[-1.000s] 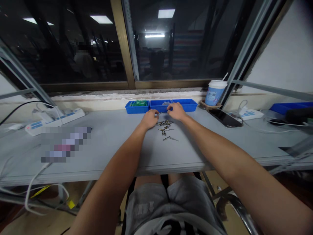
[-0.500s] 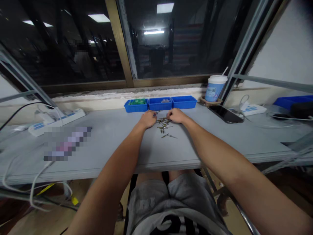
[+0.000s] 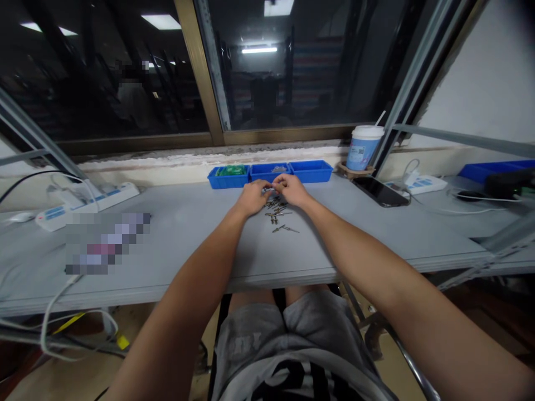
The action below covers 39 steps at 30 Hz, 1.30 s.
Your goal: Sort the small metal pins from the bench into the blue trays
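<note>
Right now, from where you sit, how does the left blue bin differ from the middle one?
The left bin holds bright green stuff, while the middle bin holds pale stuff toward its right side. The left bin's front shows fully; the middle bin's is partly hidden behind the left hand and right hand. Both are blue and stand in one row along the table's back.

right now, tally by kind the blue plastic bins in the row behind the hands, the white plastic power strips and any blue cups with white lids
Blue plastic bins in the row: 3
White plastic power strips: 2
Blue cup with white lid: 1
Total: 6
</note>
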### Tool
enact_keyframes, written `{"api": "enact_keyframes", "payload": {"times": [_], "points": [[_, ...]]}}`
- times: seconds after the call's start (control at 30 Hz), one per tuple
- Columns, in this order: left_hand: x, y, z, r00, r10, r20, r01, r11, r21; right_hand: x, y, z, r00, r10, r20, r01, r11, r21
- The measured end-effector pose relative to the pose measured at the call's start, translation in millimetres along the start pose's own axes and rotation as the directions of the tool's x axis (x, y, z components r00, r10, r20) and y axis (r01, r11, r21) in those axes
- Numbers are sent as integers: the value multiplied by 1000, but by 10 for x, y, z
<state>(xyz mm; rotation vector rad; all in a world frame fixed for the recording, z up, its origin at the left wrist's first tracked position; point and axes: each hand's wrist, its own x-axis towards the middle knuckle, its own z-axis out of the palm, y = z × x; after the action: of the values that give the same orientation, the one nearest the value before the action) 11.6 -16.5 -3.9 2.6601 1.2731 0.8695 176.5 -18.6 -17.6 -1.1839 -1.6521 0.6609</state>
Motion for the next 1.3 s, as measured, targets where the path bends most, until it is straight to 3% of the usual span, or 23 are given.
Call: {"api": "enact_keyframes", "payload": {"times": [0.33, 0.5, 0.8, 1.0, 1.13, 1.3], "points": [[13, 55, -1, 999, 24, -31, -27, 995, -91, -9, -36, 12, 997, 17, -76, -13, 998, 56], [28, 38, 19, 998, 55, -37, -56, 998, -39, 17, -20, 42, 996, 28, -84, -21, 996, 83], [33, 39, -3, 994, -101, -31, 105, 982, 160, 18, -37, 24, 993, -55, -108, 73, 983, 171], [18, 44, -16, 995, -96, 3, 95, 987, 134, -2, -35, 3, 996, -27, -85, 44, 976, 213], [16, 36, -5, 994, -102, -27, 104, 991, 85, -7, -9, -24, 987, -28, -159, 47, 992, 117], [4, -9, 6, 980, -177, -87, 185, 979, 86, -12, 84, -131, 946, -63, -317, -7, 977, -215]]}}
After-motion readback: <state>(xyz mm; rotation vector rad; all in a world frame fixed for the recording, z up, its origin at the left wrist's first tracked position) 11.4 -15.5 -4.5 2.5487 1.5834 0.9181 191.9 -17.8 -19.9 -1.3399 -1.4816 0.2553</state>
